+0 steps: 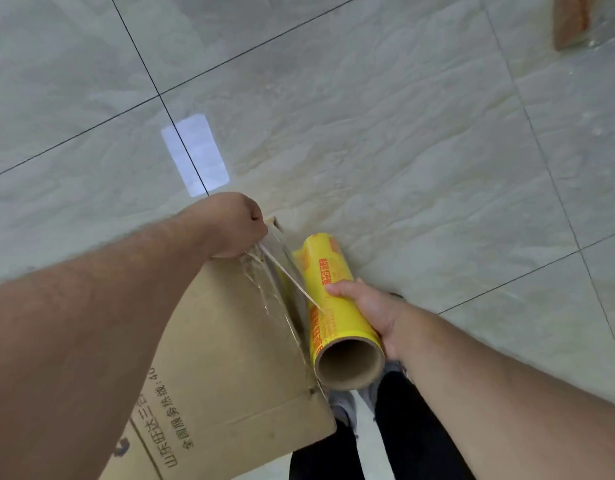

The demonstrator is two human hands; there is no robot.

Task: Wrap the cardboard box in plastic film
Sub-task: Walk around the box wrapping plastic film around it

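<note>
Looking straight down at a flat brown cardboard box (230,358) with black printed characters, held up in the near left of the view above the pale glossy floor tiles (403,133). The left hand (235,225) is clenched at the box's far corner, gripping the bunched end of the clear plastic film (275,278) against the cardboard. From there the film runs crinkled along the box's right edge, and one taut strand stretches across to the roll. The right hand (365,306) grasps the yellow roll of plastic film with orange lettering (328,299), thumb laid over the top, fingers curled beneath. The roll lies just beside the box's right edge, its open brown cardboard core facing the camera. Beneath, near the bottom, dark trouser legs (403,427) and a grey shoe (344,410) stand on the floor. Wide open floor spreads to the far side and to the right, crossed by dark grout lines, with a bright rectangular reflection (195,154) far left of the hands. A brown, film-covered object (573,19) sits at the far right corner, well apart.
</note>
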